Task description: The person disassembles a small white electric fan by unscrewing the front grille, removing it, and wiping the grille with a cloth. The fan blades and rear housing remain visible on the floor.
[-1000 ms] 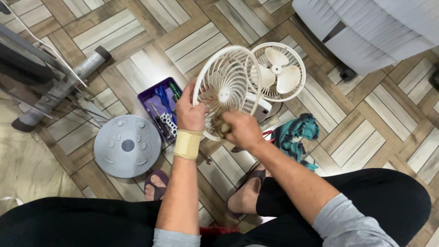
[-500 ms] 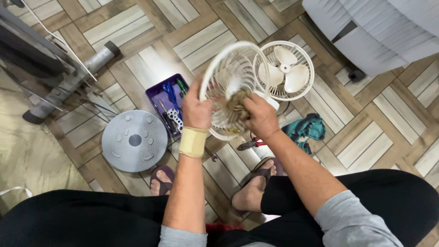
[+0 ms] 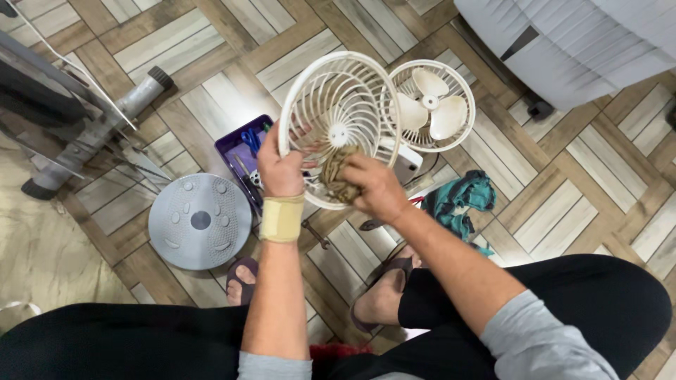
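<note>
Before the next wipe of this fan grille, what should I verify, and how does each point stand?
1. Left hand grips the grille rim: ok.
2. Right hand presses the cloth against the grille: ok.
3. Grille is off the fan, blades bare: ok.
4. Grille is clean: cannot tell.
5. Tool tray is beside the left hand, within reach: ok.
6. Floor near the feet is free of tools: not ok, pliers and a wrench lie there.

Wood-patterned herringbone floor [image 3: 211, 42]. Near the middle, a purple tool tray [image 3: 236, 146]; just below-left of the tray, a grey round twist disc [image 3: 200, 221]; right of the tray, a white fan [image 3: 429, 105], pliers [image 3: 373, 224], a teal cloth [image 3: 461, 203].
</note>
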